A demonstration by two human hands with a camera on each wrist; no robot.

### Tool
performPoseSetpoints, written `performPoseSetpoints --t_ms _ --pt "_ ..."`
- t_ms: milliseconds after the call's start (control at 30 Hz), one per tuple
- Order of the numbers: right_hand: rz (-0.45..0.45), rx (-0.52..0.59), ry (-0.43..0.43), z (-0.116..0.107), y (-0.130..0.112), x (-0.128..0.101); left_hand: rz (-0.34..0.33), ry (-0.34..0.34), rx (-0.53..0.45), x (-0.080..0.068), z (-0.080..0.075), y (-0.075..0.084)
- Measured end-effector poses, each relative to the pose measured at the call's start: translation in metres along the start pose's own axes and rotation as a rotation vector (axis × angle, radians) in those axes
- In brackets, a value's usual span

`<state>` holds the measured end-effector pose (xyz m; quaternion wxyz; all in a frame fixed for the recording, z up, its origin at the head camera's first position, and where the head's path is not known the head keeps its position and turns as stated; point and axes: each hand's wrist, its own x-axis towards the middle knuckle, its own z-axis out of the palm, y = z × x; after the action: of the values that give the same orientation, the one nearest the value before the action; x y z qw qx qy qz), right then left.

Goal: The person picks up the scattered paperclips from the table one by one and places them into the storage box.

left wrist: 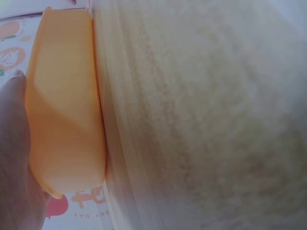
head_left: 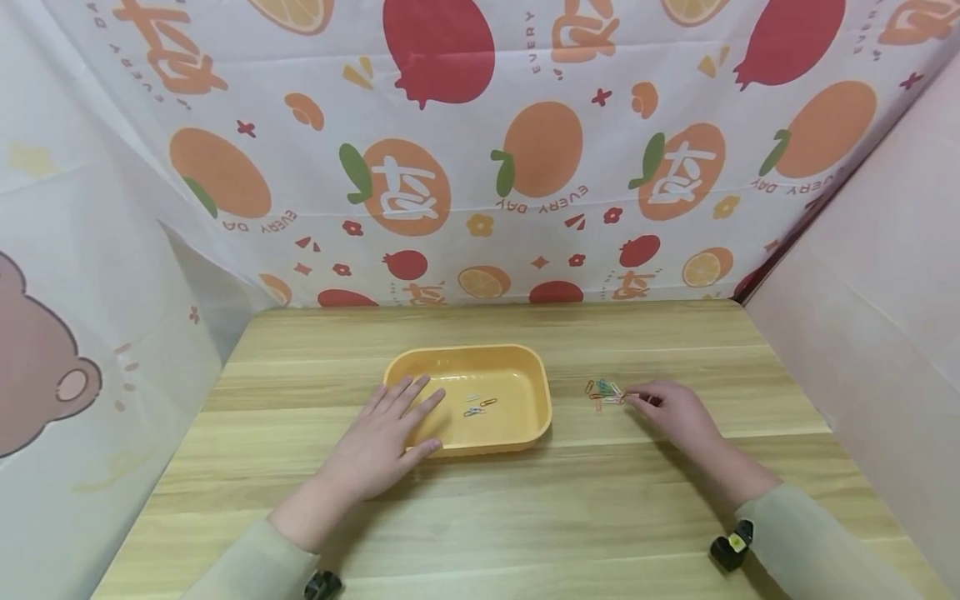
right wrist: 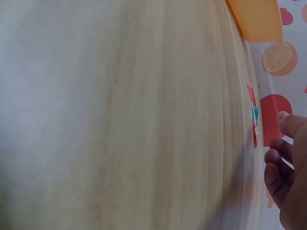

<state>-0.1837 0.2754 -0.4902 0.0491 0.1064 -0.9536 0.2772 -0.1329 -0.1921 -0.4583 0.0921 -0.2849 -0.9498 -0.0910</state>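
Wooden worktop (head_left: pixel 525 517) is carrying everything, with a fruit-print cloth backdrop (head_left: pixel 487 150) hanging behind it.

Orange tray (head_left: pixel 525 421) is sitting at mid-worktop. The left hand (head_left: pixel 386 437) is resting on its near-left corner: fingers (head_left: pixel 408 398) straight and spread, lying over the rim and pointing into the tray, thumb lying along the near outside wall. The left wrist view is showing the tray wall close against the palm; nothing is being gripped.

A few paper clips in the tray (head_left: pixel 477 406) are lying on the tray floor, just beyond the left fingertips, not touching them.

The right hand (head_left: pixel 675 412) is lying on the worktop, right of the tray and apart from it. Its fingers are curling together, tips pointing left toward the loose pile of coloured paper clips (head_left: pixel 604 392).

The pile is lying on the bare worktop directly ahead of the right fingertips, between them and the tray wall. The nearest clips are at the fingertips; whether one is being pinched cannot be told, as the right wrist view is blurred.
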Motion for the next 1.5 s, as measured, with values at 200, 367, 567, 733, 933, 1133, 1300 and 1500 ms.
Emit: performPoseSetpoints --t_ms 200,367,567,733,933,1133,1300,1500 --pt "-0.028 -0.033 -0.048 0.004 -0.003 0.003 0.004 -0.012 0.009 0.001 0.000 -0.001" --pt "-0.047 -0.075 -0.085 0.008 -0.005 0.006 0.004 -0.018 0.022 0.002 0.000 -0.001" --pt "-0.068 -0.137 -0.098 0.011 -0.005 0.008 0.001 -0.025 0.033 0.003 0.001 -0.002" --pt "-0.099 -0.172 -0.098 0.012 -0.007 0.010 0.003 -0.018 0.035 0.004 0.003 -0.002" --pt "-0.121 -0.195 -0.112 0.012 -0.007 0.010 -0.001 -0.028 0.029 0.003 0.004 -0.002" --pt "-0.136 -0.216 -0.116 0.011 -0.008 0.011 -0.002 -0.022 0.023 0.004 0.004 -0.001" --pt "-0.143 -0.250 -0.135 0.010 -0.008 0.012 -0.002 -0.010 0.019 0.003 0.002 0.000" --pt "-0.172 -0.257 -0.133 0.012 -0.010 0.014 -0.003 0.007 0.014 0.002 0.002 0.000"
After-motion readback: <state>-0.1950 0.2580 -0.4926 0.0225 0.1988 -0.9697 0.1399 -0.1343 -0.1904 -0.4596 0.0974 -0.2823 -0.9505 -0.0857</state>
